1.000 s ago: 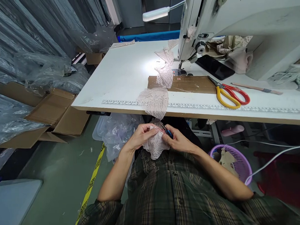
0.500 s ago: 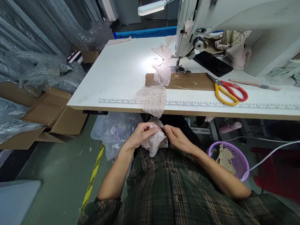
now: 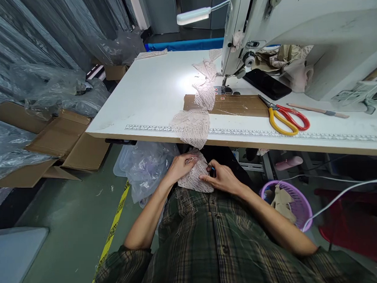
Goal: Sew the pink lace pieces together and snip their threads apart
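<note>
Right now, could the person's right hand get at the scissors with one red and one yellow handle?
Probably yes: the scissors lie uncovered on the sewing table, handles toward its near edge. The right hand is below that edge, though, holding a small blue tool.

Watching my feed rn: both elbows bent n flared out, forearms angling in so the hands meet up front, close but w/ a small gap btwn. L forearm (image 3: 150, 211) is bare, wrist pretty straight, L hand (image 3: 179, 168) back-up w/ fingers curled in a pinch. R forearm (image 3: 273, 217) bare too; R hand (image 3: 224, 178) has its thumb stuck out leftward, index bent above it, other fingers tucked.
</note>
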`<state>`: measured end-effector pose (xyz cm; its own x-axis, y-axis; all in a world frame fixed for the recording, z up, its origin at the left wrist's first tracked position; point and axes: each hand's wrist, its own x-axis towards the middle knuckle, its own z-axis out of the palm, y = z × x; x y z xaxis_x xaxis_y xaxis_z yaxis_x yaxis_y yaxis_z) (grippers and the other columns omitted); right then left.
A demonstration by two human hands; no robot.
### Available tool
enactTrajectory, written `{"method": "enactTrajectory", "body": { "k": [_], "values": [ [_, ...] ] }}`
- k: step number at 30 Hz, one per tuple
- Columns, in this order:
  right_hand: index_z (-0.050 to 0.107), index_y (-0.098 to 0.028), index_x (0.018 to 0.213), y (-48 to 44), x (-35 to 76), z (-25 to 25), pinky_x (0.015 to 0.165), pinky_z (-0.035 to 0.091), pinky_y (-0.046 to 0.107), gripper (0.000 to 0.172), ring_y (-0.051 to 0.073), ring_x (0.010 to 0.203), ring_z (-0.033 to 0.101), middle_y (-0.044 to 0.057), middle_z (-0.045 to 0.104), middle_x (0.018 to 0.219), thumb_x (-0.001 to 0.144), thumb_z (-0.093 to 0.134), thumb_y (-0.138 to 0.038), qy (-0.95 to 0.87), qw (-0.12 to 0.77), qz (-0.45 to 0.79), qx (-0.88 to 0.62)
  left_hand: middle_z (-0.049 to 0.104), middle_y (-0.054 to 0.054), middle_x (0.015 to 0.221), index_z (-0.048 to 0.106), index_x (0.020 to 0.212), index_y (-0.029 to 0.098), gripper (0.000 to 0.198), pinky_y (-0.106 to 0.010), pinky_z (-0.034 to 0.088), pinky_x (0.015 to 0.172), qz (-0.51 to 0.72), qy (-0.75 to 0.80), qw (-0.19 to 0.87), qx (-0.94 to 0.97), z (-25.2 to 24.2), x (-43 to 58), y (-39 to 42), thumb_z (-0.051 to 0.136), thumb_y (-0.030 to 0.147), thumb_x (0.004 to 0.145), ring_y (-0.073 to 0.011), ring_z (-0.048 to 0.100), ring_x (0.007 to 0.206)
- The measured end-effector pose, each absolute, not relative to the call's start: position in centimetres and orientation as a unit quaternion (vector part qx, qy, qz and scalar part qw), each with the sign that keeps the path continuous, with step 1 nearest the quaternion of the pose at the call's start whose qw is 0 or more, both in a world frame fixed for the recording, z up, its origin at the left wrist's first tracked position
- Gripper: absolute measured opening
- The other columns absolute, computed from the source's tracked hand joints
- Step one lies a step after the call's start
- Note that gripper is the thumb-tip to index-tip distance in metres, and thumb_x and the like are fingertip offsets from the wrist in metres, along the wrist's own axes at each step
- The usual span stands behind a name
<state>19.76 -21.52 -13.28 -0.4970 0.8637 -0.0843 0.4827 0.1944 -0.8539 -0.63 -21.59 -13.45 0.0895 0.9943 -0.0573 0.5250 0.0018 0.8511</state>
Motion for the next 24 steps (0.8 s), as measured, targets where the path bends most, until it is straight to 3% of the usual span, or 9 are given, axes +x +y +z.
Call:
{"method": "enactTrajectory", "body": {
  "k": [2, 4, 9, 12, 15, 18, 20, 22, 24],
  "values": [
    [0.050, -0.021, 0.083, -20.9, 20.0, -13.2, 0.054, 0.033, 0.026, 0.036, 0.012, 0.053, 0.042, -0.003, 0.053, 0.066, 0.081, 0.063, -0.054, -0.746, 0.238, 0.376, -0.495, 0.066, -0.011, 0.117, 0.071, 0.109, 0.018, 0.031, -0.042, 0.046, 0.100, 0.302, 0.616, 0.266, 0.677, -14.7, -0.5, -21.2, 0.068, 0.030, 0.081, -0.0283, 0.060, 0.112],
    [0.052, -0.021, 0.083, -20.3, 20.2, -12.8, 0.055, 0.036, 0.026, 0.032, 0.013, 0.054, 0.047, -0.001, 0.057, 0.068, 0.085, 0.059, -0.053, -0.729, 0.290, 0.370, -0.497, 0.063, -0.012, 0.122, 0.069, 0.113, 0.019, 0.039, -0.043, 0.045, 0.102, 0.330, 0.619, 0.214, 0.680, -15.2, -0.2, -20.9, 0.074, 0.033, 0.077, -0.0295, 0.056, 0.119],
    [0.061, -0.018, 0.083, -19.6, 19.9, -11.4, 0.058, 0.045, 0.026, 0.032, 0.014, 0.062, 0.057, 0.005, 0.069, 0.074, 0.086, 0.058, -0.050, -0.662, 0.407, 0.431, -0.458, 0.069, -0.007, 0.079, 0.070, 0.085, 0.014, 0.046, -0.028, 0.051, 0.068, 0.459, 0.556, 0.382, 0.579, -12.6, 1.1, -20.5, 0.067, 0.059, 0.077, -0.0181, 0.064, 0.073],
    [0.067, -0.016, 0.090, -19.5, 19.4, -10.6, 0.048, 0.044, 0.024, 0.036, 0.011, 0.052, 0.053, 0.006, 0.072, 0.079, 0.084, 0.061, -0.052, -0.618, 0.439, 0.475, -0.446, 0.062, -0.002, 0.059, 0.066, 0.067, 0.013, 0.046, -0.022, 0.043, 0.053, 0.495, 0.550, 0.424, 0.522, -10.6, 2.0, -20.9, 0.067, 0.058, 0.077, -0.0117, 0.054, 0.054],
    [0.070, -0.015, 0.094, -19.6, 18.8, -9.9, 0.040, 0.041, 0.023, 0.041, 0.008, 0.043, 0.048, 0.003, 0.068, 0.070, 0.079, 0.066, -0.053, -0.576, 0.457, 0.519, -0.436, 0.058, 0.001, 0.053, 0.065, 0.061, 0.014, 0.040, -0.022, 0.039, 0.050, 0.452, 0.542, 0.447, 0.550, -10.2, 2.7, -22.5, 0.071, 0.050, 0.076, -0.0106, 0.050, 0.050],
    [0.070, -0.015, 0.090, -19.7, 18.4, -9.5, 0.037, 0.039, 0.021, 0.040, 0.007, 0.039, 0.046, -0.002, 0.059, 0.058, 0.076, 0.070, -0.052, -0.549, 0.468, 0.542, -0.432, 0.061, 0.000, 0.057, 0.066, 0.062, 0.014, 0.037, -0.024, 0.044, 0.057, 0.366, 0.518, 0.489, 0.599, -11.2, 2.8, -24.6, 0.069, 0.047, 0.078, -0.0127, 0.055, 0.056],
    [0.069, -0.014, 0.089, -19.9, 18.3, -9.3, 0.036, 0.037, 0.020, 0.040, 0.007, 0.037, 0.044, -0.004, 0.055, 0.055, 0.076, 0.071, -0.052, -0.541, 0.465, 0.557, -0.426, 0.064, -0.002, 0.063, 0.067, 0.067, 0.013, 0.039, -0.026, 0.047, 0.063, 0.332, 0.526, 0.500, 0.603, -12.0, 2.1, -25.3, 0.074, 0.052, 0.073, -0.0152, 0.059, 0.063],
    [0.069, -0.014, 0.088, -20.4, 18.5, -9.1, 0.036, 0.034, 0.020, 0.039, 0.006, 0.038, 0.041, -0.004, 0.054, 0.055, 0.077, 0.070, -0.052, -0.550, 0.444, 0.571, -0.417, 0.070, -0.006, 0.082, 0.070, 0.089, 0.013, 0.056, -0.029, 0.051, 0.073, 0.363, 0.538, 0.505, 0.570, -12.4, 0.9, -25.2, 0.080, 0.061, 0.061, -0.0204, 0.064, 0.079],
    [0.068, -0.014, 0.083, -21.2, 18.8, -8.9, 0.039, 0.033, 0.021, 0.037, 0.006, 0.041, 0.040, -0.002, 0.055, 0.057, 0.078, 0.070, -0.051, -0.580, 0.410, 0.575, -0.406, 0.068, -0.012, 0.113, 0.062, 0.117, 0.015, 0.086, -0.034, 0.050, 0.089, 0.439, 0.524, 0.509, 0.524, -12.3, -0.4, -24.5, 0.080, 0.070, 0.053, -0.0273, 0.062, 0.104]
  ]
}}
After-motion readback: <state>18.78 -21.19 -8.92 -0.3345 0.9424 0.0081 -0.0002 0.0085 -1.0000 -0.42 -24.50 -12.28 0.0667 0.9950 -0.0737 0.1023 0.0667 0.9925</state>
